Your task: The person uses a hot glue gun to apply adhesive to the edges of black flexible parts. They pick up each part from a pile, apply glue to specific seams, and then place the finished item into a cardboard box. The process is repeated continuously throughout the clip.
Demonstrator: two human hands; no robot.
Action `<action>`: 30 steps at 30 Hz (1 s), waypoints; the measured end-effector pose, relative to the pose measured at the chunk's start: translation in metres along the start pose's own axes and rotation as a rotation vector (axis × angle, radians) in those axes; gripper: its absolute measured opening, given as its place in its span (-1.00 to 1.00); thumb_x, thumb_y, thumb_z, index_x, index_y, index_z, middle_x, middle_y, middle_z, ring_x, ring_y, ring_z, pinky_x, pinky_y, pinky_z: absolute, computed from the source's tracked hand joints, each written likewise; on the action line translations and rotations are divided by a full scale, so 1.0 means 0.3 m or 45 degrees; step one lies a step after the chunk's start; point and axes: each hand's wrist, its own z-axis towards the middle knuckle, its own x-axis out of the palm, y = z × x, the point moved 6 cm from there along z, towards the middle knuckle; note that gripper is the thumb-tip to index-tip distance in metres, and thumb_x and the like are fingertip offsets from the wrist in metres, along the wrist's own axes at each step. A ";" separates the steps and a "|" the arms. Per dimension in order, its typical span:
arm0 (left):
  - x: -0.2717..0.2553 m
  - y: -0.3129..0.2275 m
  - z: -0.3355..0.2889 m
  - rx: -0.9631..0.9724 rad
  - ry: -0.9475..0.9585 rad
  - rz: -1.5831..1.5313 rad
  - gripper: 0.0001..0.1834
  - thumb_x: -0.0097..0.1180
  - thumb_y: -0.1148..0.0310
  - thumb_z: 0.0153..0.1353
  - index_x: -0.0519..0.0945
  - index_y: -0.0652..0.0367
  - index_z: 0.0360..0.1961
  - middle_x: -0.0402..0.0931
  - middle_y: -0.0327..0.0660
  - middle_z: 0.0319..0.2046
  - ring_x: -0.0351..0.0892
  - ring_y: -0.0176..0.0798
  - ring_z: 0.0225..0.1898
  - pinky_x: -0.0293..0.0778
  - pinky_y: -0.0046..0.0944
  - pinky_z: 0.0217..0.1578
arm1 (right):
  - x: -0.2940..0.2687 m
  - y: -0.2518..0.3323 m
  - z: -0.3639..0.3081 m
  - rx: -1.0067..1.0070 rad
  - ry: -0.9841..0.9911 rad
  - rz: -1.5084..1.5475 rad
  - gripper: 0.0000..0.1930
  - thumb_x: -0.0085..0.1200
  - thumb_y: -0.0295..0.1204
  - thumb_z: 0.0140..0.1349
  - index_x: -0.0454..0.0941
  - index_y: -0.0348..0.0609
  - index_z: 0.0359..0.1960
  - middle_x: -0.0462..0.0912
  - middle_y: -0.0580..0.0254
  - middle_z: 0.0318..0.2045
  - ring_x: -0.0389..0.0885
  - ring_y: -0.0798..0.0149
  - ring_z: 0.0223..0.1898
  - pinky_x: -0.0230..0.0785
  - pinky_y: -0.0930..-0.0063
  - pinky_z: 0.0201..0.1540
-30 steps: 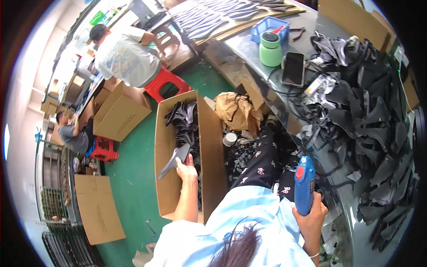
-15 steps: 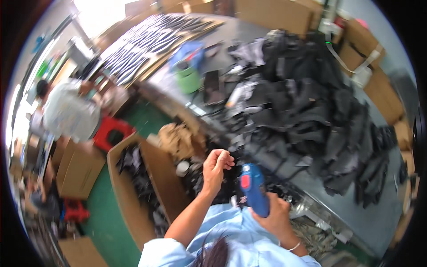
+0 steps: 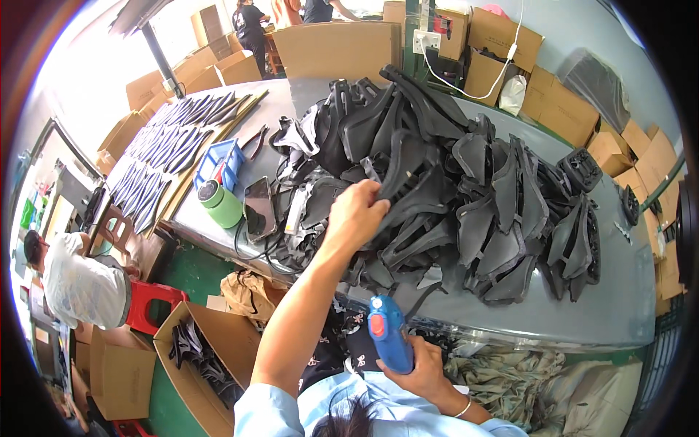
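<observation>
My left hand [image 3: 358, 213] reaches over the table into a pile of black moulded parts [image 3: 502, 197]. Its fingers are closed on the edge of one curved black moulded part [image 3: 405, 166], slightly blurred; the fingertips are partly hidden. In front of my body, near the table's front edge, my right hand [image 3: 428, 370] is wrapped round a blue handheld tool [image 3: 393, 336] with a red patch on its top. The tool's front end points up and away from me, apart from the parts. What kind of tool it is I cannot make out.
A green bottle [image 3: 220, 205], a blue basket [image 3: 221, 164] and a phone [image 3: 260, 210] stand left of the pile. Farther left, rows of dark curved pieces [image 3: 171, 146] cover a board. An open carton [image 3: 218, 342] is on the floor; a person [image 3: 84, 280] sits at left.
My left hand has moved up and away from me, from empty air before the table to a black moulded part in the pile. The tool remains in my right hand. The view has shifted.
</observation>
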 end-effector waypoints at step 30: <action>-0.104 0.165 -0.828 -0.855 0.174 -2.024 -0.40 -0.14 -0.04 0.31 0.33 0.31 0.09 0.49 0.04 -0.11 0.55 -0.09 -0.20 0.50 -0.08 -0.13 | 0.015 -0.113 0.156 0.474 -0.153 0.490 -0.63 0.20 -0.56 -0.08 0.35 -0.25 -0.21 0.53 0.19 -0.48 0.53 0.36 -0.46 0.40 0.50 -0.37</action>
